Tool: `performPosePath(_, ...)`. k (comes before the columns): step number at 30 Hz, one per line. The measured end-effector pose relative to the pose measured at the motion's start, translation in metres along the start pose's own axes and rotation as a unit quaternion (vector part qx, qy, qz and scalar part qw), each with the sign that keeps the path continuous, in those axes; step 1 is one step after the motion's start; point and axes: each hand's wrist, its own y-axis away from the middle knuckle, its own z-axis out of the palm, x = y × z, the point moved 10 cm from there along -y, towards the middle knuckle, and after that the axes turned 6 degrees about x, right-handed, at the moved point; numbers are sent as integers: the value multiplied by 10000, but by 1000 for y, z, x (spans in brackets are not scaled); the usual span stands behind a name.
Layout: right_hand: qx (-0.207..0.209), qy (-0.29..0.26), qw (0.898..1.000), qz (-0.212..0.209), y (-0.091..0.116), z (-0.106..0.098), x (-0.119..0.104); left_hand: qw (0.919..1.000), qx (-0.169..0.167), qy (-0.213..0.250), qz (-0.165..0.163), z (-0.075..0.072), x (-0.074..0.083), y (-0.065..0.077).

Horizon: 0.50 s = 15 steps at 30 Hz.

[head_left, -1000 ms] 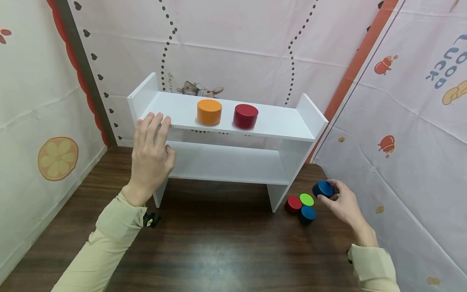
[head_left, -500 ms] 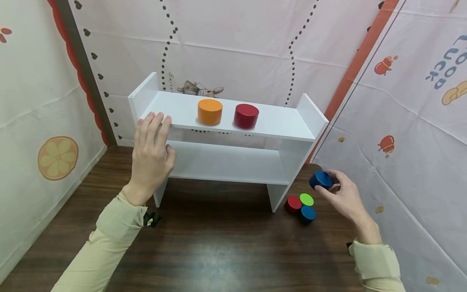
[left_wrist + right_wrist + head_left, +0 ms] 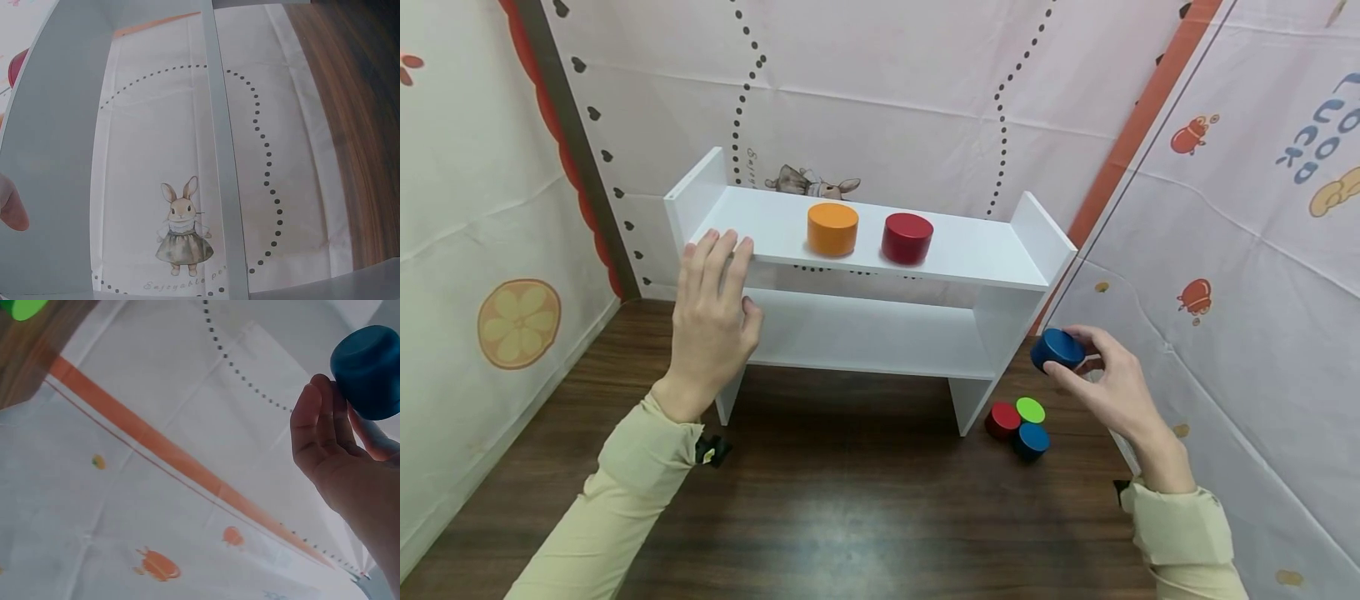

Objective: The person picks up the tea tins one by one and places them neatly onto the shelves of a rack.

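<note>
Between thumb and fingers, my right hand (image 3: 1108,379) pinches a blue cylinder (image 3: 1057,348), raised off the table to the right of the white shelf (image 3: 857,329). The right wrist view shows the same blue cylinder (image 3: 369,372) at the tips of the fingers. My left hand (image 3: 711,321) rests with fairly straight fingers at the left front edge of the upper board. On that board stand an orange cylinder (image 3: 832,229) and a dark red cylinder (image 3: 907,239). In the left wrist view only a fingertip (image 3: 12,209) shows at the left.
On the brown table (image 3: 850,517), a red cylinder (image 3: 1003,422), a green cylinder (image 3: 1031,410) and a second blue cylinder (image 3: 1032,441) cluster by the shelf's right leg. The shelf's raised right side panel (image 3: 1042,239) stands near my right hand. Printed cloth (image 3: 1240,350) hangs around the table.
My right hand has lifted the blue cylinder higher and slightly to the left, away from the cluster. The left hand stays in place at the shelf.
</note>
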Motion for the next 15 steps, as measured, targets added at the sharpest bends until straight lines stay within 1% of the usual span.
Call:
performPosePath(10, 157, -202, 9991, -352, -11, -10, -27, 10000, 30, 0, 1, -1, 0, 0)
performPosePath(15, 220, -262, 9984, -458, -16, -14, -43, 10000, 11, -12, -7, -1, 0, 0)
